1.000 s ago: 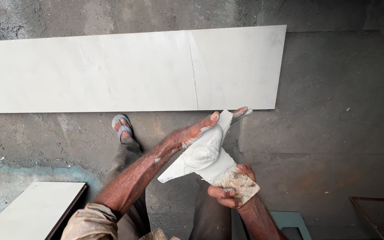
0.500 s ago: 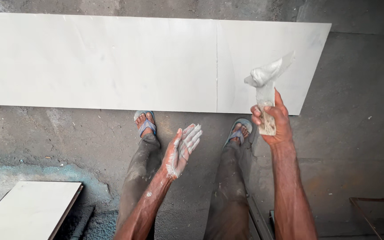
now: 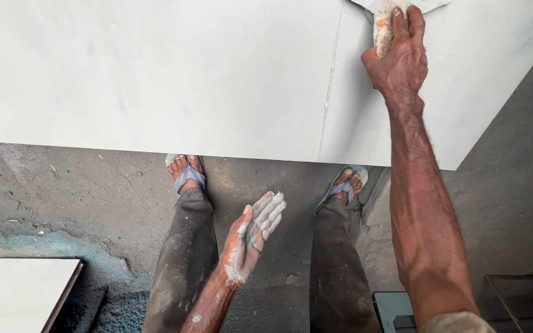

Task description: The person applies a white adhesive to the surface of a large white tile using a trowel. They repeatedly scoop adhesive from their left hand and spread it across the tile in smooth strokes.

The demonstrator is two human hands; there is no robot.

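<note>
My right hand (image 3: 399,58) reaches forward over the large white tiles (image 3: 155,74), gripping a white, stained cloth-like wad (image 3: 385,24) pressed near the far edge, close to the thin joint (image 3: 329,92) between two tiles. My left hand (image 3: 251,237) hangs free above my legs, palm dusted with white powder, fingers together and straight, holding nothing. My feet in blue sandals (image 3: 186,172) stand at the near edge of the tiles on the grey floor.
Rough grey concrete floor (image 3: 63,191) surrounds the tiles. Another white tile (image 3: 13,293) lies at the lower left. A greenish flat object (image 3: 393,308) and a dark framed object (image 3: 525,296) sit at the lower right.
My right hand has moved forward and up with the wad, onto the tiles near the joint. The view has drawn closer to the tiles. The left hand stays held out, empty.
</note>
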